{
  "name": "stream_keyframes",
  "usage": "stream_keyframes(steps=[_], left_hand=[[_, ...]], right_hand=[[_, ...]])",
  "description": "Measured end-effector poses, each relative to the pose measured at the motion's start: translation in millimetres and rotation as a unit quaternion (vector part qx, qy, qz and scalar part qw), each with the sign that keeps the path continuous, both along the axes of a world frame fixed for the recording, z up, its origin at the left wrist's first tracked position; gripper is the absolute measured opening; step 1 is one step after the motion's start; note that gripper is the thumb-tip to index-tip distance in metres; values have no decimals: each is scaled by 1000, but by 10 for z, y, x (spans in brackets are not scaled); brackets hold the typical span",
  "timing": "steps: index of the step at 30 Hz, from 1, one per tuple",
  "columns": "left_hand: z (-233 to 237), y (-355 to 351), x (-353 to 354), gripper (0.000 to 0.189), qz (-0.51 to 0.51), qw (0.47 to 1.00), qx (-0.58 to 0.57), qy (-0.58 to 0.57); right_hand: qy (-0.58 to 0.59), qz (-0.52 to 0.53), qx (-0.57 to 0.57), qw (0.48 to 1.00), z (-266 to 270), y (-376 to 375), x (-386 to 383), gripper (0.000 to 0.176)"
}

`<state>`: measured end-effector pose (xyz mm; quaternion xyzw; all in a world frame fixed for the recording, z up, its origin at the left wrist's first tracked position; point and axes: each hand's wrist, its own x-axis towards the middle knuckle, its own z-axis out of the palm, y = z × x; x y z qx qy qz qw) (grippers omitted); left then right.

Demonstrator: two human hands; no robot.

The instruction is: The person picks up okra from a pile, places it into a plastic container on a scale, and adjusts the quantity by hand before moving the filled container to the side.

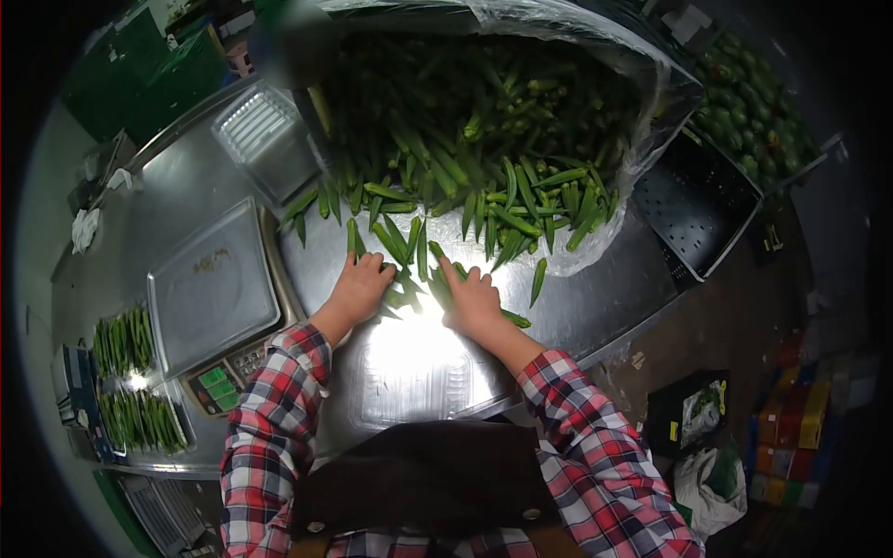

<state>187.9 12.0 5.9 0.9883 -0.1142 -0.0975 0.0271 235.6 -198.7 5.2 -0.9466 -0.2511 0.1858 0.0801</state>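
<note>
Head view: okra pods lie loose on a bright metal table, between and just beyond the person's two hands. They are slender and green, tapering to a point at one end and blunt at the capped end, with paler tones along the lit edges and deeper green in shade. Some are short, others long; they point in mixed directions, several overlapping.

The left hand has its fingers bent over a few pods, with one standing out past the fingertips; whether it grips them firmly cannot be told. The right hand lies over other pods, index finger reaching forward along one and another poking out beside the wrist; its hidden palm leaves the grip unclear.

Beyond the hands, a large okra heap spills out over a clear plastic liner. Nearer the body, a transparent container sits under strong glare, before a dark apron. To the left stands a scale with a wide metal pan, and past it two neat okra rows. Clear containers rest behind the scale. Rightward is a black perforated crate.
</note>
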Motion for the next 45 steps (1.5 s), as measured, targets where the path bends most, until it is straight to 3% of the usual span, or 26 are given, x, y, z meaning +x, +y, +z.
stream_keyframes(steps=[3, 6, 9, 10, 12, 18, 22, 27, 29, 31, 33, 38, 41, 45], left_hand=[[-364, 53, 48, 45, -49, 984, -56, -162], [-159, 6, 129, 45, -32, 998, -22, -51], [-241, 22, 142, 43, -32, 998, -31, -43], [-248, 13, 131, 41, -26, 998, -37, -54], [-250, -6, 110, 37, -13, 996, -48, -75], [32, 158, -151, 37, 72, 957, -261, -105], [444, 20, -790, 46, 82, 941, -327, -36], [159, -309, -1493, 58, 52, 931, -351, 81], [184, -262, -1691, 61, 154, 896, -415, 22], [154, -170, -1898, 64, 244, 836, -490, -29], [-20, -116, -2092, 66, 323, 748, -576, -71], [-257, -357, -2037, 58, 300, 801, -496, -150], [-346, -543, -1927, 58, 317, 813, -456, -176], [-174, -494, -1897, 52, 277, 837, -391, -266]], right_hand=[[-42, 24, 6, 999, -64, -43, -3, 95], [21, -14, 77, 997, 16, -138, 123, 93], [100, -73, 245, 962, 49, -339, 259, 89], [163, -110, 252, 947, 138, -401, 290, 88], [148, -116, 335, 923, -34, -546, 351, 88], [190, -164, 453, 855, 55, -845, 387, 85], [273, -146, 465, 830, 419, -854, 128, 84], [299, 0, 391, 870, 634, -450, -449, 84], [286, 76, 410, 863, 529, -299, -641, 83], [252, 123, 304, 910, 555, -185, -777, 82], [136, 235, 305, 913, 163, -115, -938, 83], [-67, 384, 216, 895, -269, 39, -1139, 81], [-37, 365, 242, 898, -161, -9, -1122, 72], [-65, 187, 301, 933, 32, -556, -943, 51]])
